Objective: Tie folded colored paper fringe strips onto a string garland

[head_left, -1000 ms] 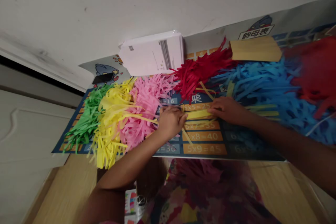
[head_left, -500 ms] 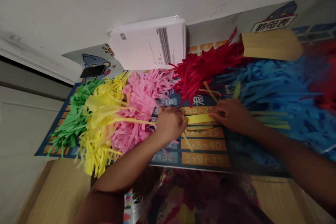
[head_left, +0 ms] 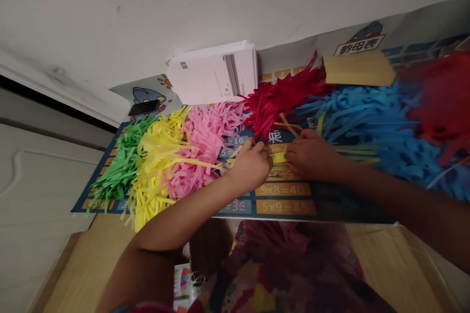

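Observation:
A flat yellow strip (head_left: 279, 157), of paper or thin cloth, lies across the printed mat between my two hands. My left hand (head_left: 253, 164) has its curled fingers closed on the strip's left part. At the other end, my right hand (head_left: 310, 156) pinches the strip with thumb and fingers. Both hands rest low over the mat, with a short length of strip showing between them. Narrow yellow strips come out beyond each hand. Left of my left hand is a pink fringe bundle (head_left: 205, 129); above lies a dark red one (head_left: 279, 98).
Yellow (head_left: 157, 156) and green (head_left: 125, 156) fringe bundles lie at left. Blue fringe (head_left: 389, 127) and a bright red bundle (head_left: 448, 102) fill the right. Against the wall stand white booklets (head_left: 216, 76), a dark phone (head_left: 145, 107) and a tan folded piece (head_left: 358, 68).
My hands have come closer together, leaving a shorter piece of yellow strip between them. The camera view has shifted a little.

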{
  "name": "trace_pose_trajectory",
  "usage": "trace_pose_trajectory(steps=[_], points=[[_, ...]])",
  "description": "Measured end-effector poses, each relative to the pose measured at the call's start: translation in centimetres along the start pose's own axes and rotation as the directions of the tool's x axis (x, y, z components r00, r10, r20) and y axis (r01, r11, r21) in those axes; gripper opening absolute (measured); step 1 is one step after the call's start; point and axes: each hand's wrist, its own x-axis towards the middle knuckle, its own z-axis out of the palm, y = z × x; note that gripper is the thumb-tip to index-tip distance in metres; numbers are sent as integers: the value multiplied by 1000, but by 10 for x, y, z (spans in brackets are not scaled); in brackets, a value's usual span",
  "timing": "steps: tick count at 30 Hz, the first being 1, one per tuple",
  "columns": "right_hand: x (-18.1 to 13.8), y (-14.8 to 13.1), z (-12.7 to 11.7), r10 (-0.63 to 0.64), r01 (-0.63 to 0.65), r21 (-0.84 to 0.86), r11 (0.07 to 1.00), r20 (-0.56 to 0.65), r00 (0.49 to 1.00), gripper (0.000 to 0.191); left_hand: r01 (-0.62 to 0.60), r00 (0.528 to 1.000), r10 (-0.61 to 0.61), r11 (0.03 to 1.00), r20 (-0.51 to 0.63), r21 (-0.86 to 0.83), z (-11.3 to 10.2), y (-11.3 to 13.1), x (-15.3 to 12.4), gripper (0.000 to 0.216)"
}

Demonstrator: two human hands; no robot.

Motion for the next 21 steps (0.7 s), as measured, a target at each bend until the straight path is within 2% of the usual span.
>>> trace_pose_trajectory(steps=[6, 11, 14, 16, 18, 21], points=[[8, 1, -6, 7, -7, -7, 1000, 51, 999, 11, 80, 996, -80, 997, 28, -3, 0, -1, 10, 17], [14, -11, -7, 42, -42, 3, 999, -38, 998, 18, 157, 987, -158, 986, -6, -52, 5, -1, 2, 22], [9, -10, 2, 69, -67, 37, 997, -76, 995, 21, 184, 982, -187, 978, -27, -101, 10, -2, -9, 27], [2, -5, 10, 132, -124, 85, 989, -93, 987, 25, 205, 975, -215, 964, -46, -169, 13, -4, -17, 27], [-3, 2, 15, 191, -178, 151, 972, -77, 979, 25, 233, 965, -254, 941, -58, -245, 15, -5, -21, 25], [-4, 11, 15, 222, -220, 244, 944, 17, 975, 25, 256, 958, -282, 919, -47, -298, 16, -8, -21, 27]])
